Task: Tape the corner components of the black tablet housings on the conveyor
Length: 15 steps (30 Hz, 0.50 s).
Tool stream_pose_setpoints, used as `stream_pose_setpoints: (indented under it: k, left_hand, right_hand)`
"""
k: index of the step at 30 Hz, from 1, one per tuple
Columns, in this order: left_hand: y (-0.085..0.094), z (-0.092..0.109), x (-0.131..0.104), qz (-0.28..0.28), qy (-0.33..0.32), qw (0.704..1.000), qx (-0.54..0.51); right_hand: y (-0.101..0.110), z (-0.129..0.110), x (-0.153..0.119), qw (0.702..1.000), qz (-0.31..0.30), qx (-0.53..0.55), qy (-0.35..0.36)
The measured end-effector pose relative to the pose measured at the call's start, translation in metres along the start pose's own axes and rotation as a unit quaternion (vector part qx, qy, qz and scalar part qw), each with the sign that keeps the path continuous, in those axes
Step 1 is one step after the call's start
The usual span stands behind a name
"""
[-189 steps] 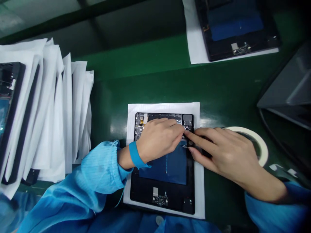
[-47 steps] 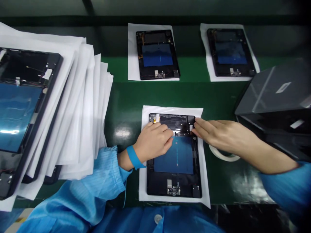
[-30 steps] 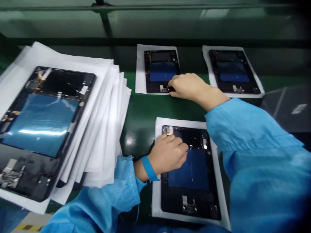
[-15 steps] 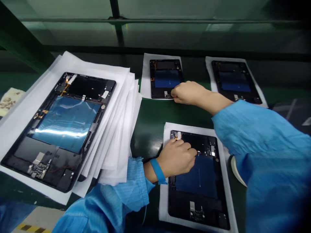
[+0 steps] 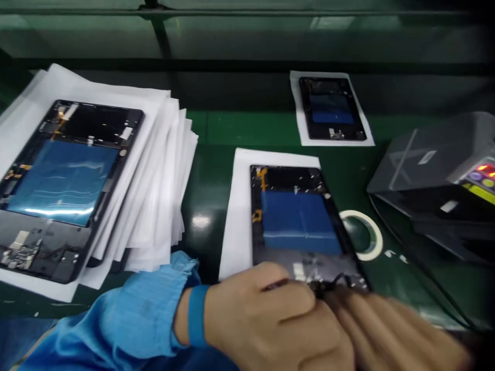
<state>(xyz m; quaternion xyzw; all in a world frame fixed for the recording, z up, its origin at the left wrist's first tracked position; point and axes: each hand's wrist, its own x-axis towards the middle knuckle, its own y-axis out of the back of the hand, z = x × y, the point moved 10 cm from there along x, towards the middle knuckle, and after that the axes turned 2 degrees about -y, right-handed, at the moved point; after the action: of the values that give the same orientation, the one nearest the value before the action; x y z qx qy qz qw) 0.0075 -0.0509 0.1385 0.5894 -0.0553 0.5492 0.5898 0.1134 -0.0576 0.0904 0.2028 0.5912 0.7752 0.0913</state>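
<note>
Curling at the tablet [image 5: 300, 219], left hand [image 5: 274, 322] beside blurred right hand [image 5: 394, 330].

- I count three opened tablets [image 5: 64, 175] [image 5: 299, 221] [image 5: 331, 108]
- Two hands [image 5: 266, 319] [image 5: 390, 330]
- Two separate white sheets [image 5: 236, 221] [image 5: 361, 123]
- One stack of white sheets [image 5: 158, 185], too overlapped for me to number
- One roll of tape [image 5: 378, 241]
- One grey machine [image 5: 402, 170]
- One blue wristband [image 5: 198, 315]
- One green tabletop [image 5: 211, 175]

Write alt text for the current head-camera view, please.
A left hand wearing a blue wristband and a blurred right hand are at the near end of an opened black tablet, over a white sheet. To the left, a second tablet tops a white sheet stack; a third tablet lies behind, and a cream tape ring to the right.
</note>
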Motion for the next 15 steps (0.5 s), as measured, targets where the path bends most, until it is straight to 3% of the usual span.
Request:
stream_pose_setpoints:
  k: [3, 6, 9, 10, 12, 15]
  left_hand:
    - [-0.039, 0.007, -0.017, -0.164, -0.041, 0.985, -0.017]
    - [-0.081, -0.009, -0.045, -0.271, -0.046, 0.961, 0.015]
    - [-0.105, -0.02, -0.061, -0.317, -0.05, 0.947, 0.014]
    - [-0.108, -0.022, -0.063, -0.324, -0.05, 0.945, 0.007]
    - [-0.109, -0.023, -0.064, -0.334, -0.047, 0.941, 0.001]
    - [-0.107, -0.023, -0.061, -0.347, -0.044, 0.937, 0.002]
  right_hand:
    - [-0.014, -0.046, -0.025, 0.999, -0.025, 0.023, 0.008]
    - [-0.031, -0.03, -0.039, 0.993, -0.006, 0.099, -0.069]
    - [-0.031, 0.042, -0.077, 0.981, 0.063, 0.033, -0.183]
    - [-0.023, 0.076, -0.101, 0.958, 0.088, -0.083, -0.261]
    - [-0.011, 0.129, -0.148, 0.908, 0.132, -0.182, -0.354]
    - [-0.02, 0.175, -0.195, 0.891, 0.099, -0.204, -0.393]
